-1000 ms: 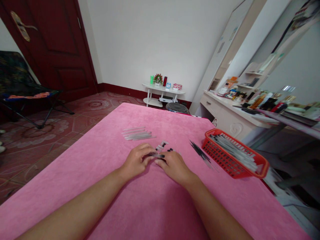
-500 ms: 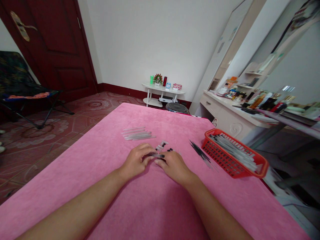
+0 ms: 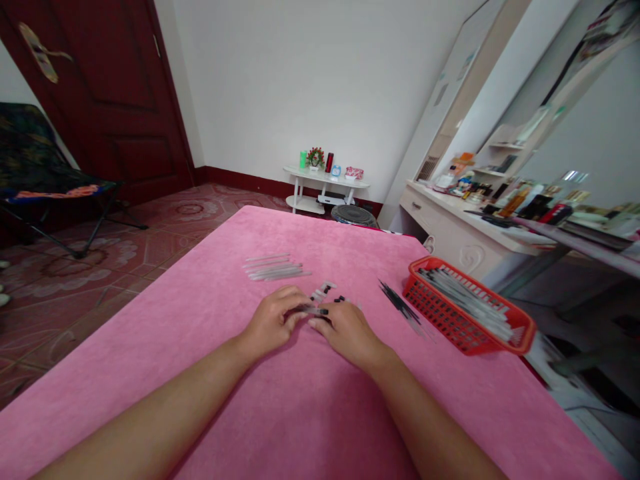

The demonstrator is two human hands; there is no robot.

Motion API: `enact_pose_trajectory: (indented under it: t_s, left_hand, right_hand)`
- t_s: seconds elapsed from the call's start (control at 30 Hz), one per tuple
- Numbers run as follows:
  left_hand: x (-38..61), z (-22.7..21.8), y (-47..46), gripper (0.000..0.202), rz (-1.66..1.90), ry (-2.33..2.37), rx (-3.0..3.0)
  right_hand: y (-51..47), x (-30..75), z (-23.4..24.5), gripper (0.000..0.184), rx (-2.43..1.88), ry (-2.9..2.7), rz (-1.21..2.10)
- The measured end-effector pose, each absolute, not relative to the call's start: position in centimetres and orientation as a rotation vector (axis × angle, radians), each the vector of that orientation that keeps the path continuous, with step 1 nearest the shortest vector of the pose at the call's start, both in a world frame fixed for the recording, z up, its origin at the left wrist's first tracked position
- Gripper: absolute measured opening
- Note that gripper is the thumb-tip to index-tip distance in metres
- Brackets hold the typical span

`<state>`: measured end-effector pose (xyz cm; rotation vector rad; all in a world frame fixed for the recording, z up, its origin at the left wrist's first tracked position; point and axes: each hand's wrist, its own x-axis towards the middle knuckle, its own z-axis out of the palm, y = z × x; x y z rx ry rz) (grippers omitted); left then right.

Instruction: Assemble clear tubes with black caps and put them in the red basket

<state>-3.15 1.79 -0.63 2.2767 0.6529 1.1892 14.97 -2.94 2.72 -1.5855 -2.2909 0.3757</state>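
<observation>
My left hand (image 3: 274,321) is closed in a pinch on a clear pen (image 3: 315,310) with a black end. My right hand (image 3: 350,331) curls in from the other side, thumb and fingers closed around that black end. Just beyond my fingertips lie several small clear and black pen caps (image 3: 320,293), partly hidden by the hands. Clear pen barrels (image 3: 277,268) are laid side by side farther off to the left. To the right, thin black refills (image 3: 400,303) rest in a loose bundle.
A red plastic basket (image 3: 445,327) full of clear pen parts stands at the right edge of the pink-covered table (image 3: 200,413). Beyond are a small white stand (image 3: 325,177), a round stool (image 3: 354,215) and a cluttered dresser (image 3: 450,217). A folding chair (image 3: 55,183) stands left.
Hardly anything differs. Both hands stay in the same place with the pen between them; the view has shifted very slightly.
</observation>
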Motion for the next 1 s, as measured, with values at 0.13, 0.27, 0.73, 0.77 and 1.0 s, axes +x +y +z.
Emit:
enact_pose_trajectory:
  t_s: [0.13, 0.27, 0.73, 0.77, 1.0]
  left_hand:
    - [-3.14, -0.66, 1.83, 0.019, 1.195, 0.655, 2.278]
    - [-3.15, -0.66, 1.87, 0.019, 1.181, 0.661, 2.28]
    - [-3.13, -0.84, 1.89, 0.02, 1.155, 0.658, 2.265]
    - [-3.12, -0.85, 1.89, 0.02, 1.155, 0.656, 2.263]
    - [-3.1, -0.68, 1.87, 0.02, 1.153, 0.652, 2.272]
  right_hand:
    - [-2.91, 14.99, 2.62, 0.023, -1.597, -2.295, 0.367]
    - [-2.91, 14.98, 2.54, 0.023, -1.591, -2.287, 0.367]
    - [-2.97, 14.89, 2.78, 0.021, -1.6, -2.308, 0.382]
    - [-2.98, 14.89, 2.74, 0.022, -1.598, -2.307, 0.384]
    - [-2.85, 15.0, 2.41, 0.02, -1.578, -2.311, 0.375]
